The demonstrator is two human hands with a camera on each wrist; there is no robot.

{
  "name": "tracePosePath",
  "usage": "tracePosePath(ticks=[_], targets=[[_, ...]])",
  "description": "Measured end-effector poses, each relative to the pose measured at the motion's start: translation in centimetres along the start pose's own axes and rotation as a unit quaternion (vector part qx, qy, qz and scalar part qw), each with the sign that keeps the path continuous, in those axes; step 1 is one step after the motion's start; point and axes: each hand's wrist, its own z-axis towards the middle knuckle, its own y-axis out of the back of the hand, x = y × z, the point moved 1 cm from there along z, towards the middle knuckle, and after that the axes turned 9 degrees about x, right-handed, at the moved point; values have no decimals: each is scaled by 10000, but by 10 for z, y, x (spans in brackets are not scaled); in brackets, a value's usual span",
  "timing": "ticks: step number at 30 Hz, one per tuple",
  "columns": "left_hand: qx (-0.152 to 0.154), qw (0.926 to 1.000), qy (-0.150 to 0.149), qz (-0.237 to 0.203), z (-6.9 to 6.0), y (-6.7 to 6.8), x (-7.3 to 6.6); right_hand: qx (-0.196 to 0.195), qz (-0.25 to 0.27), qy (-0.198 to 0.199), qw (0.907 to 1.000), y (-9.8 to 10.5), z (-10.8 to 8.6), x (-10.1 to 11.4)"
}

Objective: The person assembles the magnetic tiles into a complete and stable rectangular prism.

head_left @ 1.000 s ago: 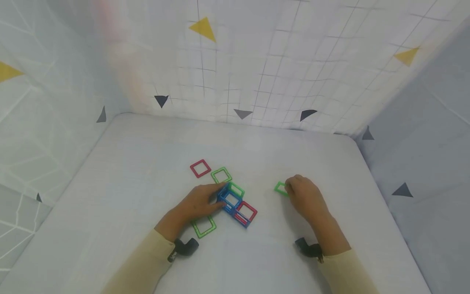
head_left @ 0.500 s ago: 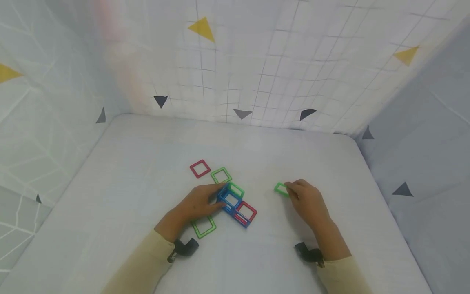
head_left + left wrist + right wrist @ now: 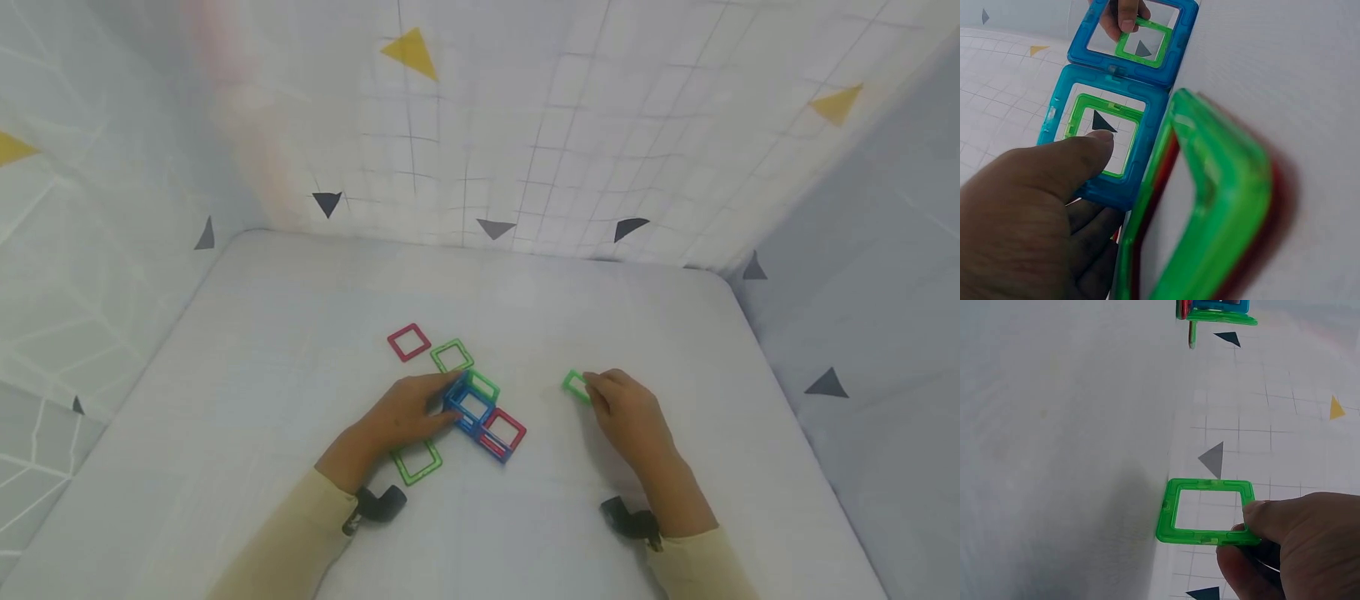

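Observation:
My left hand (image 3: 405,414) grips a small build of magnetic tiles, standing on the table. Its thumb presses a blue square tile (image 3: 1155,119) in the left wrist view, the other fingers behind it. Green and red tiles join the blue ones; a red square tile (image 3: 512,419) sits at the build's near right. To the right, my right hand (image 3: 628,417) pinches a green square tile (image 3: 1168,512) by one edge between thumb and fingers. That tile is held upright and apart from the build. The right fingertips are partly hidden behind the tile.
A loose red tile (image 3: 401,332) and a green tile (image 3: 442,347) lie beyond the left hand. Another green tile (image 3: 425,473) lies near the left wrist, partly covered. Patterned cloth walls (image 3: 495,125) border the white table (image 3: 525,533) at the back and sides.
My right hand has shifted slightly toward me and its fingers have changed their pinch on the green tile, which has turned a little. The left hand and build have stayed still.

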Motion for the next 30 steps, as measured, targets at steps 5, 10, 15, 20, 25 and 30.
tracePosePath(ticks=[5, 10, 15, 20, 25, 30], targets=[[-13, 10000, -77, 31, 0, 0, 1, -46, 41, 173, 9998, 1, -1, 3], [-10, 9998, -126, 133, 0, 0, 1, 23, 83, 169, 9998, 1, -2, 9], [-7, 9999, -103, 136, 0, 0, 0, 293, 105, 73, 9995, 0, -3, 18], [-10, 10000, -26, 56, 0, 0, -1, 425, 140, -6, 9990, -1, -4, 24], [-13, 10000, -30, 87, -1, 1, -2, 506, 216, 83, 9985, -3, -6, 31], [-48, 9998, -166, 92, -2, 3, -2, 333, 251, 479, 9980, -6, -6, 37]])
